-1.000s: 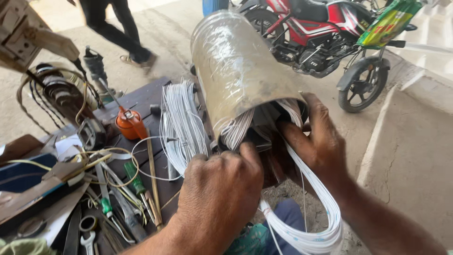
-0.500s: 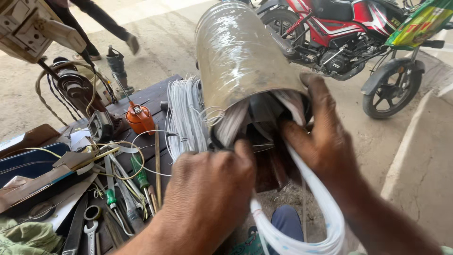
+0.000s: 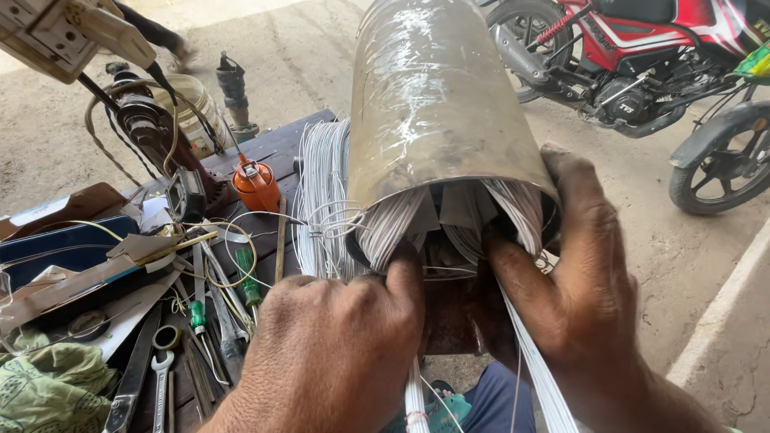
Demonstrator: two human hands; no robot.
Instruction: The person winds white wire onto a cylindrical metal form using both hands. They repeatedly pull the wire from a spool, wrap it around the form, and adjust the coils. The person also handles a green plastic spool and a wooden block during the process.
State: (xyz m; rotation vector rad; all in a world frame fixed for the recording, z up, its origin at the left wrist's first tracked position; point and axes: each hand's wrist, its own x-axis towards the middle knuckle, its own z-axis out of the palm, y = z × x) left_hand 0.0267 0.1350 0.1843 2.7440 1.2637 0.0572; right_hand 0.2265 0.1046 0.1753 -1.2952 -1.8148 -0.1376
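A large grey metal cylinder [image 3: 437,104], a motor stator housing, lies tilted toward me with its open end near my hands. Bundles of thin white winding wire [image 3: 321,192] hang from its left side and run through its slots. My left hand [image 3: 329,345] sits at the lower rim, fingers curled and pressing into the wire inside the opening. My right hand [image 3: 577,281] grips the right rim, thumb pushed inside against the white wire coil [image 3: 521,212], which trails down past my wrist.
A dark workbench [image 3: 265,160] at left carries an orange oil can [image 3: 255,183], screwdrivers [image 3: 245,281], spanners [image 3: 160,377], loose wire, a green cloth [image 3: 48,393] and a motor part [image 3: 148,128]. A red motorcycle [image 3: 642,56] stands at upper right on the concrete floor.
The view has drawn closer to the cylinder's open end. My left hand has shifted up to the rim and my right thumb has pushed deeper into the wire.
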